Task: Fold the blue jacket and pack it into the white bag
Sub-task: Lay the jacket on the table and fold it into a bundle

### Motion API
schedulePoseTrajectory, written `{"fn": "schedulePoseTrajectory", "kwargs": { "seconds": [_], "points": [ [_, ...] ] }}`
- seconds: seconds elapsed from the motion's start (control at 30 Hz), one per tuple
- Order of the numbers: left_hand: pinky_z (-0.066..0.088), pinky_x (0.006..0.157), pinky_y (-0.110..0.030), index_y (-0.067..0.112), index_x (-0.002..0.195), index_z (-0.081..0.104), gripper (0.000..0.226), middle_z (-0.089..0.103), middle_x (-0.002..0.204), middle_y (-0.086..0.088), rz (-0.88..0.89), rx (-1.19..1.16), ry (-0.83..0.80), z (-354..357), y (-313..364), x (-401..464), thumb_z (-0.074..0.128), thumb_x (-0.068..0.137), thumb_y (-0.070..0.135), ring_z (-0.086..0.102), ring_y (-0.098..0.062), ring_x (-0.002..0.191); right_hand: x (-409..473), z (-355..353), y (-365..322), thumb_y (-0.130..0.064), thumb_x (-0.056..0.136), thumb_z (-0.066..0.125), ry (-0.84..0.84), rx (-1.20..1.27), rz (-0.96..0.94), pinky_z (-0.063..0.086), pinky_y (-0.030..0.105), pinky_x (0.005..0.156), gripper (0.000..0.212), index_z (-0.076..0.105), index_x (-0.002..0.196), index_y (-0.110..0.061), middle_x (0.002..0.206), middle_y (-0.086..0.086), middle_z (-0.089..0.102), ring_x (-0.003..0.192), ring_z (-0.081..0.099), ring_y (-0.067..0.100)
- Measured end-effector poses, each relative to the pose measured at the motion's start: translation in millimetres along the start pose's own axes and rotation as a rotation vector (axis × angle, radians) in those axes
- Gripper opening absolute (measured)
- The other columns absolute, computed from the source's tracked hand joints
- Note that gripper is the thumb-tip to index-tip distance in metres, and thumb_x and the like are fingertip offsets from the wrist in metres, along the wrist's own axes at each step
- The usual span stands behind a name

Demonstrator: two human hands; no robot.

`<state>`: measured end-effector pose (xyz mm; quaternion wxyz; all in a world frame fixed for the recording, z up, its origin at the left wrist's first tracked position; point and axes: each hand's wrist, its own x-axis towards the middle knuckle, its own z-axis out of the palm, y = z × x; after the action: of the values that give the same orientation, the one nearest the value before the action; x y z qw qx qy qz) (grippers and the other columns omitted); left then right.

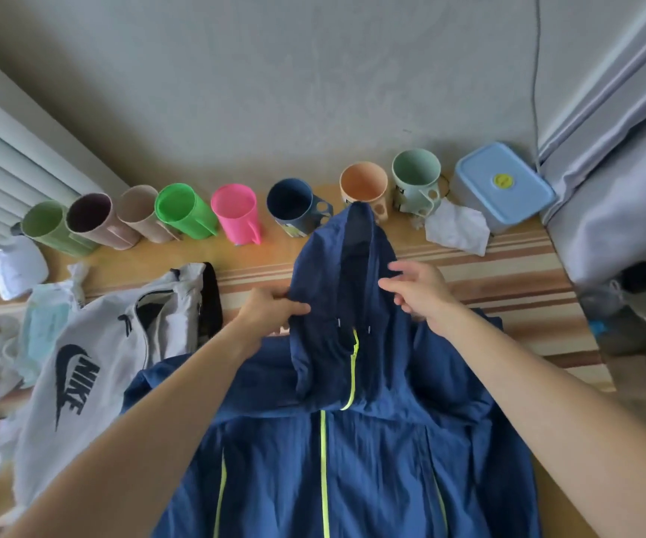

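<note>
The blue jacket (368, 452) with neon yellow zips lies front side up on the table, its hood pointing away from me toward the cups. My left hand (270, 306) pinches the left edge of the hood. My right hand (420, 289) hovers at the hood's right side with fingers apart, holding nothing. The white bag (92, 386), with a dark logo and an open zip, lies to the left of the jacket, partly under my left forearm.
A row of several coloured cups (236, 213) stands along the wall at the table's far edge. A blue lidded box (503, 184) and crumpled white tissue (455, 227) sit at the back right. Plastic-wrapped clutter (38, 324) crowds the left side.
</note>
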<state>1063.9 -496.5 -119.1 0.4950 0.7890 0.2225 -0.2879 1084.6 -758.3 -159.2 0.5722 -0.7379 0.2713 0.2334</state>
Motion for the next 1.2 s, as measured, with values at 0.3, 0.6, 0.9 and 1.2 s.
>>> {"fn": "schedulePoseTrajectory", "kwargs": {
  "seconds": [0.3,0.6,0.9,1.2],
  "points": [
    [0.038,0.046,-0.018,0.009,0.104,0.074,0.014,0.057,0.057,0.004,0.102,-0.026,-0.23,-22,16,-23,0.066,0.093,0.006,0.039,-0.013,0.047,-2,27,-7,-0.001,0.087,0.073,0.008,0.15,0.108,0.043,0.016,0.041,0.034,0.068,0.121,0.001,0.08,0.004,0.067,0.055,0.053,0.011],
    [0.052,0.05,-0.016,-0.002,0.106,0.068,0.02,0.073,0.081,-0.008,0.467,-0.094,0.013,-71,98,-46,0.056,0.093,-0.012,0.073,-0.007,0.058,-68,-38,-140,0.003,0.095,0.06,-0.012,0.487,-0.334,0.062,0.029,0.08,0.015,0.064,0.088,-0.01,0.084,0.011,0.073,0.074,0.076,0.021],
    [0.05,0.094,-0.023,0.024,0.076,0.078,0.053,0.072,0.109,0.019,0.902,0.221,0.016,-86,42,-60,0.055,0.065,-0.023,0.069,-0.008,0.104,-128,-41,-83,0.026,0.077,0.056,-0.019,-0.034,-0.799,0.049,0.018,0.09,0.047,0.068,0.065,-0.018,0.102,-0.004,0.076,0.1,0.069,0.0],
    [0.041,0.113,-0.042,0.029,0.149,0.044,0.062,0.018,0.168,-0.006,0.297,0.894,0.013,-26,-113,-47,0.041,0.092,0.007,0.026,-0.027,0.152,-99,-12,104,0.004,0.092,0.054,0.04,-0.549,-0.457,0.048,0.036,0.107,0.041,0.072,0.105,-0.03,0.124,-0.006,0.067,0.122,0.063,0.017]
  ]
}}
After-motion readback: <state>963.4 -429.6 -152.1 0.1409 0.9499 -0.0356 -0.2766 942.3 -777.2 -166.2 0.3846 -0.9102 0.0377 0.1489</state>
